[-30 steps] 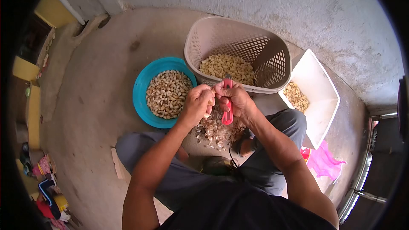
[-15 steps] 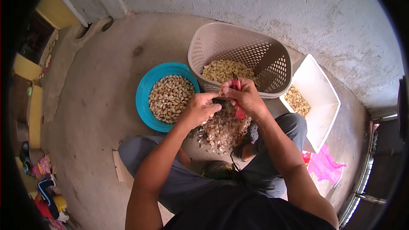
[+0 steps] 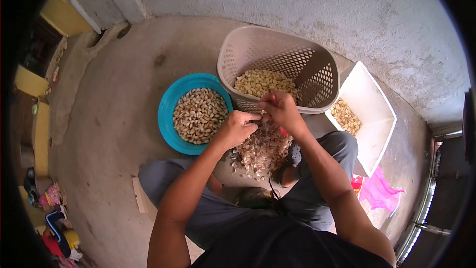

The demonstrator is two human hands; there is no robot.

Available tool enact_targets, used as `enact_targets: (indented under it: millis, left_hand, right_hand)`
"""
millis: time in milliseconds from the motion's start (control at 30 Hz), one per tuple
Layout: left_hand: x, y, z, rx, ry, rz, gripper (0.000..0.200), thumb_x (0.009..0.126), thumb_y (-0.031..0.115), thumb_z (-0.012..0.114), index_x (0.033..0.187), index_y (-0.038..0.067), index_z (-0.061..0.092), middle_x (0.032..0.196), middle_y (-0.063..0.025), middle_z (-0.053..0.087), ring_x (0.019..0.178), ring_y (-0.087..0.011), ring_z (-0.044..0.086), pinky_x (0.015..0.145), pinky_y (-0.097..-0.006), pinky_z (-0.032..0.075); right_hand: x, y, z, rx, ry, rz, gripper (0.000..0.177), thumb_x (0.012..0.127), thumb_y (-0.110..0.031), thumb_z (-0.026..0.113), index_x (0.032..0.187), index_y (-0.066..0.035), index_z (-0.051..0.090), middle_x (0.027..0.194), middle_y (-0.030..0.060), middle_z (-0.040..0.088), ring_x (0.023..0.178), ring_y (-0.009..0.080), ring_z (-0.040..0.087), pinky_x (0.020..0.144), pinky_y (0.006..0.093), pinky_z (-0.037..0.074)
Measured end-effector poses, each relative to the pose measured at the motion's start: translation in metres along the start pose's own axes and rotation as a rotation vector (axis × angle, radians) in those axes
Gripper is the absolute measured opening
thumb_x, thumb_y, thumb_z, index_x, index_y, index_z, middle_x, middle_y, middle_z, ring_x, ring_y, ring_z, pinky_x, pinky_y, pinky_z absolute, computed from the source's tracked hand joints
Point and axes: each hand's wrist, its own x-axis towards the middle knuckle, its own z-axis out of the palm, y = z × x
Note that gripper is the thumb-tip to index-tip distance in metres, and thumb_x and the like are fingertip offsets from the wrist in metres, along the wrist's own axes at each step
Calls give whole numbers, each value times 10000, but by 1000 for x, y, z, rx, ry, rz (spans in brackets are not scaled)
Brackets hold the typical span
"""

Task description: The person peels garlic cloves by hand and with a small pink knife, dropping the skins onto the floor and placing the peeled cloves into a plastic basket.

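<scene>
My left hand (image 3: 239,128) is closed, thumb and forefinger pinched at something small and dark by the fingertips. Close beside it, my right hand (image 3: 282,111) is curled round a red-handled knife (image 3: 283,131), mostly hidden by the palm. Both hands hover over a heap of papery brown peels (image 3: 263,155) on the floor. A blue basin (image 3: 166,119) at the left holds unpeeled cloves (image 3: 198,115). Behind my hands stands a grey-brown perforated basket (image 3: 325,89) with pale peeled cloves (image 3: 262,83) inside.
To the right, a white container (image 3: 374,119) leans open with more pale cloves (image 3: 345,117). Pink plastic (image 3: 382,190) lies below it. My bent legs flank the peels. A rough grey wall (image 3: 297,10) rises behind the basket; clothes (image 3: 54,228) lie at the far left.
My right hand has turned, so the knife's blade no longer points up toward the basket and its handle is mostly covered. My left hand's fingers have closed together more.
</scene>
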Motion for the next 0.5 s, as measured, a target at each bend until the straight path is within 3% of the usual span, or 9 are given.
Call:
enact_targets:
  millis: [67, 233, 433, 500]
  left_hand:
    - [0, -3, -2, 2, 4, -10, 226, 912, 86, 694, 1087, -40, 761, 672, -37, 658, 534, -54, 533, 457, -251, 421]
    - [0, -3, -6, -84, -23, -114, 250, 932, 155, 733, 1114, -16, 754, 652, -22, 624, 500, -44, 525, 379, -243, 367]
    - [-3, 15, -5, -511, 98, -93, 387, 947, 140, 725, 1309, 24, 656, 672, 4, 572, 480, -39, 488, 385, -214, 362]
    - [-2, 11, -7, -681, 34, -139, 416, 962, 147, 699, 1355, 38, 622, 724, -5, 590, 489, -52, 511, 369, -196, 374]
  right_hand:
    - [4, 0, -4, -58, 44, -81, 125, 918, -61, 703, 983, 36, 658, 733, 28, 629, 545, 104, 627, 415, 235, 439]
    - [-3, -11, -7, 297, -136, 119, 203, 927, -123, 757, 1046, 5, 653, 736, 18, 634, 520, 86, 579, 429, 220, 424]
    - [0, 1, 4, 741, -197, 226, 196, 949, -94, 715, 1093, 11, 634, 861, 62, 672, 563, 94, 596, 384, 228, 433]
    - [0, 4, 6, 869, -202, 270, 176, 959, -80, 693, 1089, 23, 633, 856, 69, 674, 560, 102, 602, 379, 234, 435]
